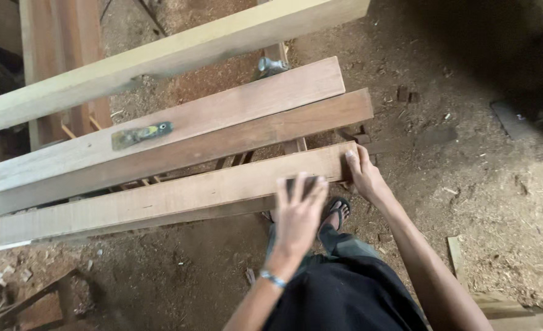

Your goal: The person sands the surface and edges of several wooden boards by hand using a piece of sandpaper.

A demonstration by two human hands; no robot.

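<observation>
Reddish-brown timber fills the view: three long flat wooden planks lie side by side, slanting from eight o'clock up to two o'clock. On the nearest reddish-brown plank (173, 196), the left hand (299, 214) rests flat, its grip released and fingers spread over the lower edge near the plank's right end. The right hand (362, 173) sits at that end, at three o'clock from the left, fingertips curled on the end corner in a light grasp. On the farthest, paler plank (179, 119) lies a small yellow-and-grey flat tool (141, 135). Above it crosses a pale yellowish wooden beam (161, 58). A sandalled foot (337, 211) stands on the sawdust-strewn dirt floor (467, 159).
</observation>
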